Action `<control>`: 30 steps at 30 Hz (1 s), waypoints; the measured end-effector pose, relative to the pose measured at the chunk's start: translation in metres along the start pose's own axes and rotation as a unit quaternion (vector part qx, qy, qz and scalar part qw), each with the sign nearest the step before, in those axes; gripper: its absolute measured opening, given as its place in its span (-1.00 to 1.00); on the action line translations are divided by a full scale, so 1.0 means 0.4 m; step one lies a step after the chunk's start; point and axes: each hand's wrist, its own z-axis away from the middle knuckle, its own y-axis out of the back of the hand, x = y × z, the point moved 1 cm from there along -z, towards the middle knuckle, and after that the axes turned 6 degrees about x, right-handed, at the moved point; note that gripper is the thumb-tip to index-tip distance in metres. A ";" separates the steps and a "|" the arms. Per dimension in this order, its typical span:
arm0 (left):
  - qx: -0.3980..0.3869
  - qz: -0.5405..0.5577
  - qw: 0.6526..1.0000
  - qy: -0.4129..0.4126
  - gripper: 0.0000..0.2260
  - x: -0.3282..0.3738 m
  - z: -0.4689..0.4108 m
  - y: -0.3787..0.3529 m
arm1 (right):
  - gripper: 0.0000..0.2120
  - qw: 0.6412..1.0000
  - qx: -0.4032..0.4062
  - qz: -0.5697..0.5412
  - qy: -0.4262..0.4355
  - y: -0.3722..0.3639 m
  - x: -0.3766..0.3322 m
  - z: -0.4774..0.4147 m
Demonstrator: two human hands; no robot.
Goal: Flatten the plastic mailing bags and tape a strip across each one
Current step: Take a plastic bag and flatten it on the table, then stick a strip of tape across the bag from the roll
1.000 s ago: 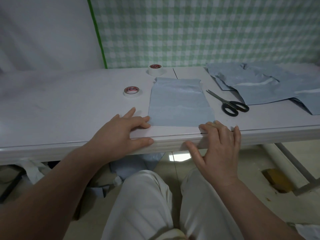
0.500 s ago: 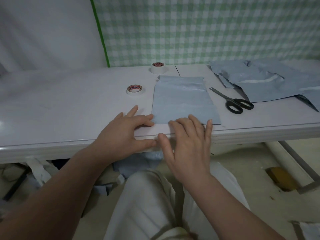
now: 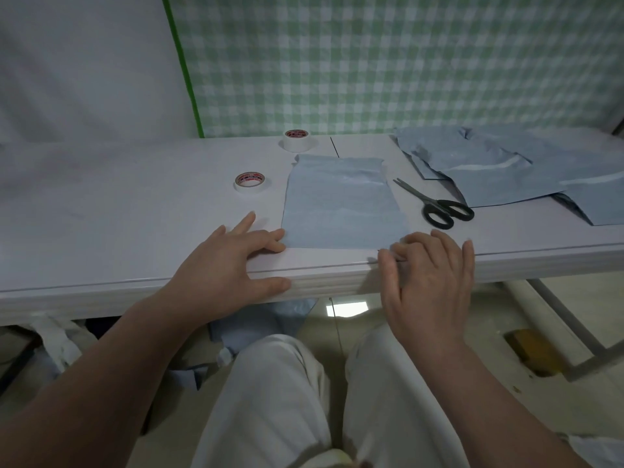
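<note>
The left hand's (image 3: 233,265) fingers lay straight, tips touching the near-left corner of the flat blue mailing bag (image 3: 341,204), thumb over the table (image 3: 135,204) edge. The right hand (image 3: 429,282) rested loosely spread on the near-right corner, gripping nothing I could see. On the white tabletop were two tape rolls (image 3: 250,182) (image 3: 296,140), black scissors (image 3: 439,207) and a heap of bags (image 3: 506,167). Behind hung green-checked cloth (image 3: 371,62) beside a white sheet (image 3: 84,62).

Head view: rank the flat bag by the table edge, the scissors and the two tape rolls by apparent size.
1. flat bag
2. scissors
3. near tape roll and far tape roll: look alike, and distance differs, so unranked.
</note>
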 end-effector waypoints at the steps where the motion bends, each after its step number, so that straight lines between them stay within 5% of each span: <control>1: -0.003 -0.003 1.000 0.001 -0.58 0.001 0.000 0.001 | -0.62 1.000 0.002 0.000 -0.007 0.003 0.008 -0.001; 11: 0.015 -0.003 1.000 0.000 -0.64 0.007 -0.011 0.009 | -0.58 0.995 0.046 -0.049 -0.077 0.005 0.022 -0.012; 15: 0.010 0.037 0.999 0.015 -0.85 0.003 -0.033 0.026 | -0.56 0.989 0.039 -0.082 -0.120 0.001 0.024 -0.024; 18: 0.064 -0.030 0.997 0.038 -0.76 -0.009 -0.085 0.039 | -0.58 0.984 0.043 -0.100 -0.141 0.000 0.025 -0.046; 21: 0.138 -0.095 0.981 0.094 -0.73 -0.038 -0.158 0.046 | -0.65 0.982 0.055 -0.128 -0.127 0.007 0.006 -0.080; 27: 0.106 -0.183 0.964 0.162 -0.76 -0.085 -0.281 0.024 | -0.79 0.980 -0.005 -0.184 -0.076 0.001 -0.037 -0.189; 30: 0.134 -0.131 0.972 0.143 -0.82 -0.058 -0.323 0.024 | -0.85 0.974 -0.050 -0.213 -0.062 -0.019 -0.046 -0.253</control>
